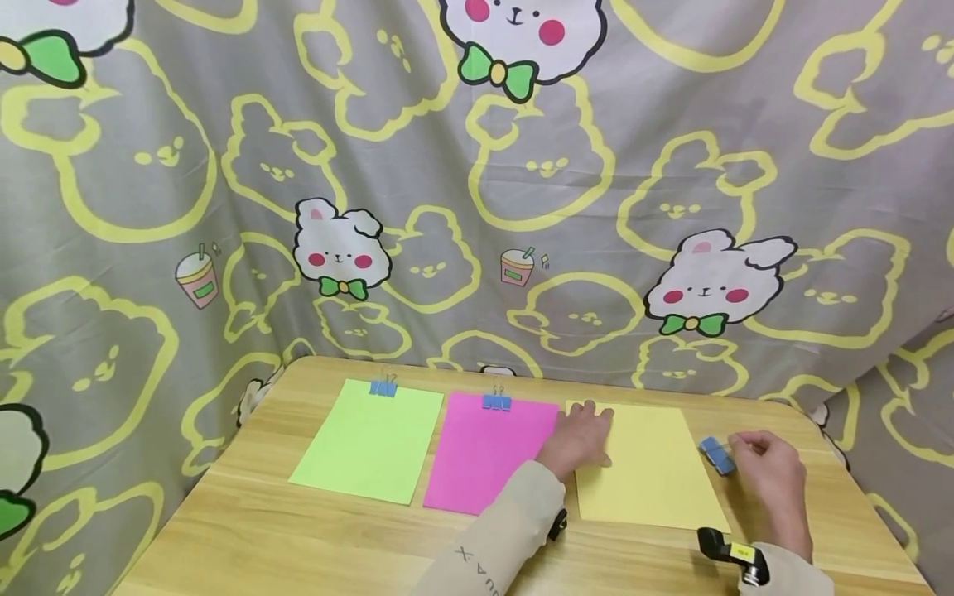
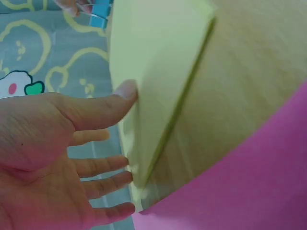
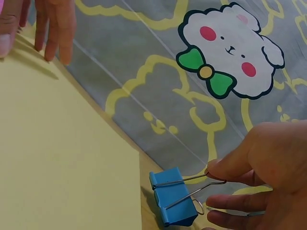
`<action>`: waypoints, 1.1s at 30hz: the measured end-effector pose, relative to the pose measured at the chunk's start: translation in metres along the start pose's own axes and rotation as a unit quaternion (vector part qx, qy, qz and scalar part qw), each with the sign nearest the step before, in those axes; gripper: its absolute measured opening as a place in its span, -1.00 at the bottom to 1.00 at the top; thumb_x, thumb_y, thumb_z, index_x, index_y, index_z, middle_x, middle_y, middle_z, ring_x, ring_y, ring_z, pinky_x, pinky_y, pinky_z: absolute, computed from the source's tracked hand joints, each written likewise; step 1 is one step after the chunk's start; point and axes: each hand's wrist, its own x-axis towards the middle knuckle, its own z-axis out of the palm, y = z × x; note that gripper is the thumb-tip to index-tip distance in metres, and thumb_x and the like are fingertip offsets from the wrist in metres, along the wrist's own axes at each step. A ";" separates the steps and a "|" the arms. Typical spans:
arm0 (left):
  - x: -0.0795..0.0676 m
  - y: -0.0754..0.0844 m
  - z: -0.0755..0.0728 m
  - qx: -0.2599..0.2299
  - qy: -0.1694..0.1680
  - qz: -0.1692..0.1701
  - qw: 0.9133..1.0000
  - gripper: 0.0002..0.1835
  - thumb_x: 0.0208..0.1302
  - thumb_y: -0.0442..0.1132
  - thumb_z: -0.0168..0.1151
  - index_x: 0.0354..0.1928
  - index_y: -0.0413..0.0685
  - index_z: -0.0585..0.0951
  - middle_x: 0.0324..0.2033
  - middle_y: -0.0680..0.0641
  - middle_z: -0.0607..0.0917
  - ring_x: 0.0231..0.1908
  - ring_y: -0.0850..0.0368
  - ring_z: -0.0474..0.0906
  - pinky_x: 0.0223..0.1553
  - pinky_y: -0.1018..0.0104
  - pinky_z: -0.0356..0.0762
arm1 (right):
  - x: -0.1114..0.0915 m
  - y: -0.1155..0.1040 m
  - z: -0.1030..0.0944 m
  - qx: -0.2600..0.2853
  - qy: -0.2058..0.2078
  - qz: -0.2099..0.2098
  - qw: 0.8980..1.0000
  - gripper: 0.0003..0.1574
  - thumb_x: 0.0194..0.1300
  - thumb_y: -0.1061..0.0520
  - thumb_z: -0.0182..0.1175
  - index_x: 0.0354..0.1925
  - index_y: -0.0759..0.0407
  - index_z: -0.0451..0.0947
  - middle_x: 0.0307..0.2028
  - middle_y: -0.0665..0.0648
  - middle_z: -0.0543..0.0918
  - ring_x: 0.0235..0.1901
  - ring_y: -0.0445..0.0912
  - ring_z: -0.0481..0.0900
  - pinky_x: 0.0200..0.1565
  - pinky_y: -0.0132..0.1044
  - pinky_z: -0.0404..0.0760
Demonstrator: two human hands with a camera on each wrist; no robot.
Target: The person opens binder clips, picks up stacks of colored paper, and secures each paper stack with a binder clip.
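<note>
My right hand holds a blue binder clip by its wire handle, thumb and finger pinching the wire. In the right wrist view the clip hangs just beyond the corner of a stack of yellow paper. With fingers spread, my left hand rests at the left edge of the yellow stack, near its top corner. The left wrist view shows the thumb over the sheets, and the stack has visible thickness.
Left of the yellow stack lies a pink stack with a blue binder clip on its top edge. Farther left, green paper bears another blue clip. A patterned curtain hangs behind the wooden table.
</note>
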 end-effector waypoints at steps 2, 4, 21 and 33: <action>0.000 0.000 -0.001 0.002 -0.006 -0.007 1.000 -0.11 0.12 0.18 0.54 0.49 0.34 0.37 0.35 0.09 0.41 0.33 0.11 0.33 0.33 0.12 0.38 | 0.000 0.000 -0.001 -0.003 0.002 -0.009 1.000 -0.42 0.53 -0.02 0.07 0.13 0.52 0.50 0.07 0.54 0.56 0.04 0.33 0.50 -0.10 -0.01 0.45; 0.001 -0.001 -0.001 -0.013 -0.016 -0.013 1.000 -0.09 0.11 0.16 0.56 0.50 0.35 0.36 0.41 0.08 0.36 0.41 0.11 0.26 0.41 0.08 0.30 | -0.001 -0.001 -0.002 -0.006 0.007 -0.017 1.000 -0.42 0.53 -0.01 0.07 0.12 0.53 0.51 0.05 0.55 0.57 0.03 0.31 0.50 -0.11 -0.02 0.46; 0.001 -0.006 -0.010 -0.017 -0.043 0.011 0.999 0.06 -0.06 0.15 0.66 0.52 0.28 0.33 0.33 0.02 0.36 0.34 0.15 0.29 0.50 -0.07 0.09 | -0.006 -0.009 -0.013 0.005 0.007 -0.031 0.999 -0.39 0.55 -0.02 0.05 0.14 0.56 0.48 0.17 0.61 0.49 0.14 0.43 0.44 0.10 0.23 0.44; 0.002 -0.005 -0.009 -0.004 -0.052 0.025 0.998 -0.30 0.17 0.03 0.51 0.35 0.29 0.45 0.09 0.05 0.41 0.04 0.14 0.29 0.29 0.10 0.34 | -0.005 -0.009 -0.014 0.001 0.003 -0.037 0.999 -0.40 0.55 -0.03 0.05 0.13 0.54 0.49 0.12 0.58 0.53 0.08 0.37 0.48 -0.07 0.00 0.45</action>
